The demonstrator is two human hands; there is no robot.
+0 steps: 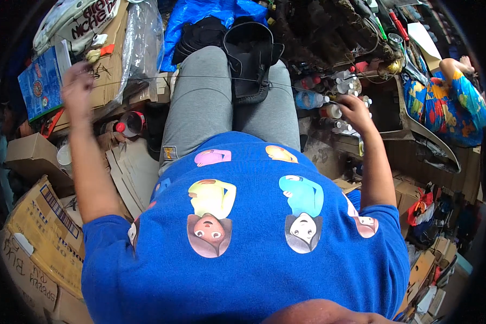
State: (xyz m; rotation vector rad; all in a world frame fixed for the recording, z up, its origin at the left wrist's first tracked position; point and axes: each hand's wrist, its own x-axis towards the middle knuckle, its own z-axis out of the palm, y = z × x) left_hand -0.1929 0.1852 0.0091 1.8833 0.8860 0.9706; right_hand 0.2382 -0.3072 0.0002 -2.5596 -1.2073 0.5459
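Note:
A black shoe [250, 66] is wedged between my knees, its opening facing up and away from me. A thin dark thread [202, 76] stretches almost straight across my thighs and the shoe, out to both sides. Raised far out on the left, my left hand [78, 93] is blurred by motion, with the thread running to its closed fingers. On the other side my right hand [354, 112] pinches the thread's other end, above a group of small bottles. Whether a needle is on the thread cannot be made out.
Small plastic bottles [310, 100] crowd the floor right of my legs. Cardboard boxes [43, 232], a blue book [40, 83] and a red-capped jar [130, 124] lie left. Blue plastic sheeting [191, 12] lies ahead. Another person in patterned clothing [443, 108] is at the far right.

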